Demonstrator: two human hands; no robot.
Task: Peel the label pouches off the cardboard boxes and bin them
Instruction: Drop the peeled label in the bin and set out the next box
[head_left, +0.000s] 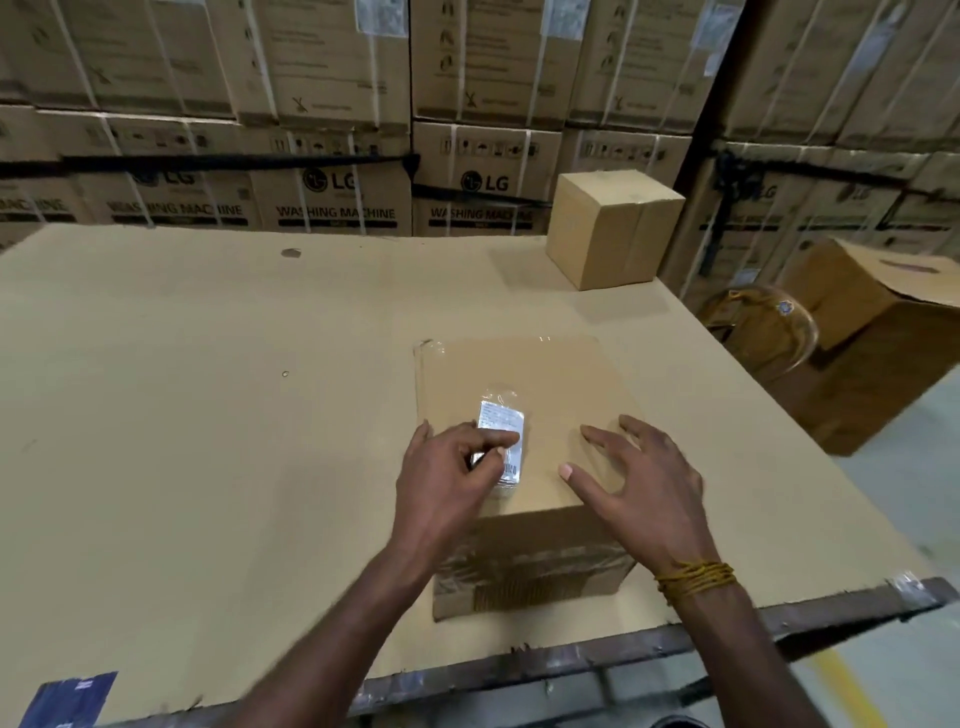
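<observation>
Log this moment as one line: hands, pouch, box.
left hand: pinching label pouch | right hand: open over box top | pouch: on near box | second box: far table edge

Brown cardboard box near the table's front edge, flat top up, shiny tape on its front side. Clear label pouch with white paper inside, stuck on top, near the left side. Second smaller box at the back right corner.
</observation>
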